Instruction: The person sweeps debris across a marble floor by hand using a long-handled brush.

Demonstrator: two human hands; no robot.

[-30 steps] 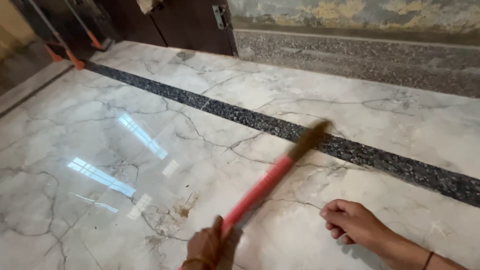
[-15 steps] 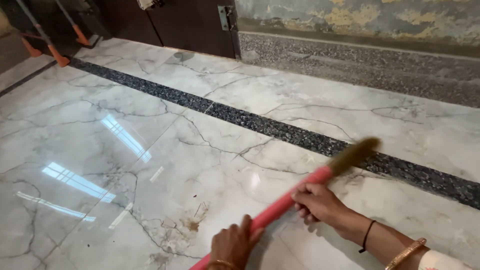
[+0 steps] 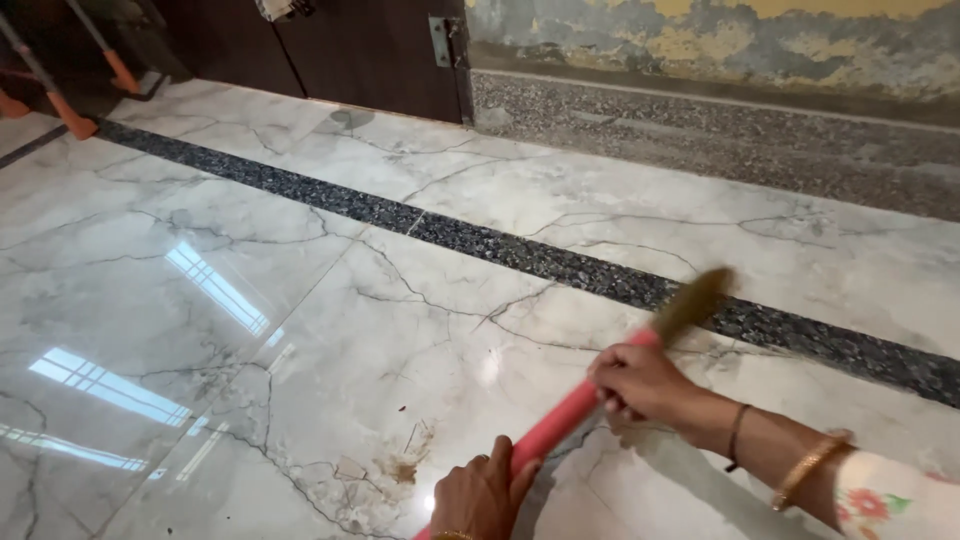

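Both hands are closed around the pink-handled broom with brown bristles (image 3: 600, 390): the left hand (image 3: 482, 493) low on the handle, the right hand (image 3: 640, 380) higher up. The bristles lie over the glossy white marble floor (image 3: 300, 300), near its dark speckled stone strip (image 3: 520, 255).

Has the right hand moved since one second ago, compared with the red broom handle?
Yes. The right hand now grips the red broom handle, ahead of the left hand; earlier it lay flat on the marble floor beside the handle.
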